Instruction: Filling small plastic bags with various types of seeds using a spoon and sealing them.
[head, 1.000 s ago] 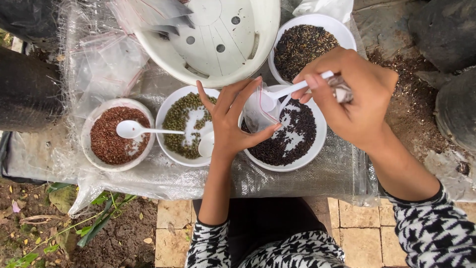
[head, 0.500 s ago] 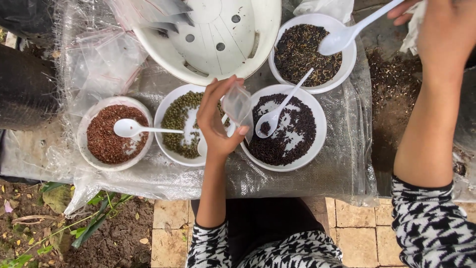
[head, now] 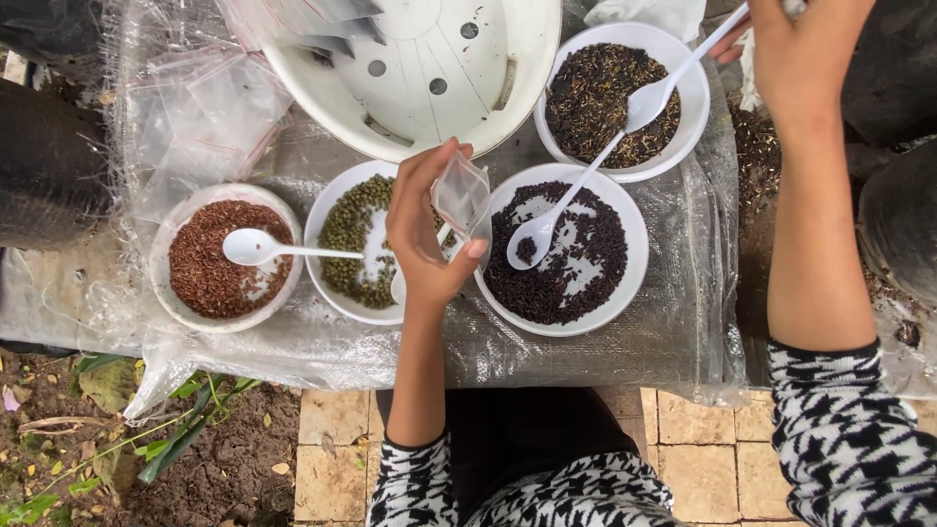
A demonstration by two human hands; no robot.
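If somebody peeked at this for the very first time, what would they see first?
Probably the four white bowls of seeds on the plastic-covered table: reddish-brown grains at the left, green ones next, near-black ones in the middle, dark mixed ones behind. The left hand pinches a small clear bag over them, while the right hand holds a white spoon in the far bowl.

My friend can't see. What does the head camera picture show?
The left hand holds a small clear bag over four white bowls of seeds, while the right hand dips a white spoon into the top bowl.
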